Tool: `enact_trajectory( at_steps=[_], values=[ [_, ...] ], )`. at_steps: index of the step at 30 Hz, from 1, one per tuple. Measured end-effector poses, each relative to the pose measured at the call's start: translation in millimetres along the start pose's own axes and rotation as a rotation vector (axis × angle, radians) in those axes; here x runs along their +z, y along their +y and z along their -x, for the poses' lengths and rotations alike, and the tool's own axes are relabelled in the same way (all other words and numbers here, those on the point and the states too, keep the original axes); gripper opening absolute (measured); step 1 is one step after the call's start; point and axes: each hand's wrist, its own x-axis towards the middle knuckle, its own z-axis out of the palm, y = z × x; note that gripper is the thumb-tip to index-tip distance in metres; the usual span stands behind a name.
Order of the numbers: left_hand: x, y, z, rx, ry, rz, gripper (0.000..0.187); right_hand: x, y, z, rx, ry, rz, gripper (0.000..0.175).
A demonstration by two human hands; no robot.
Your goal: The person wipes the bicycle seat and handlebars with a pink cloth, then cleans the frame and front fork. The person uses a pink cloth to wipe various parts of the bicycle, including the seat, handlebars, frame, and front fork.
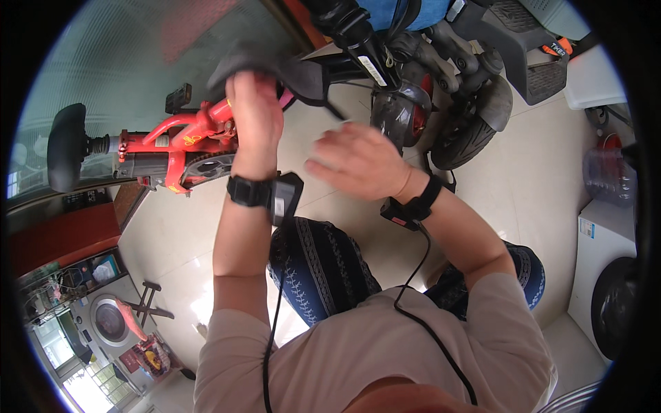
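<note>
My left hand (255,118) reaches up in front of a red bicycle frame (196,129). Its blurred fingers hold a dark grey, soft-looking item (307,77), whose exact kind I cannot tell. A dark strap or edge trails from that item towards the right. My right hand (364,162) hovers over the tiled floor, fingers spread, blurred and holding nothing. Both wrists carry black straps with small boxes and cables. The bicycle has a black saddle (67,147) at far left, a pedal (178,98) and a partly hidden chainring (209,168).
Beyond my right hand are a black scooter-like frame (361,46) and a dark tyre (459,139). A ribbed glass panel (119,67) backs the bicycle. To the right stand a water bottle (609,175) and a white front-loading machine (594,258); a washing machine (108,320) is lower left.
</note>
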Motion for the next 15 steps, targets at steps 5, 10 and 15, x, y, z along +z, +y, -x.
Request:
enact_trajectory(
  at_steps=[5,10,15],
  values=[
    [71,1,-35,-0.366,-0.288,0.025,0.047,-4,28,27,0.475,0.392,0.128,0.049],
    [86,9,-67,-0.627,-0.542,-0.09,0.049,-3,36,39,0.659,0.471,0.175,0.039],
    [66,-28,-113,-0.657,-0.739,-0.523,0.042,1,31,53,0.711,0.451,0.199,0.035]
  ],
)
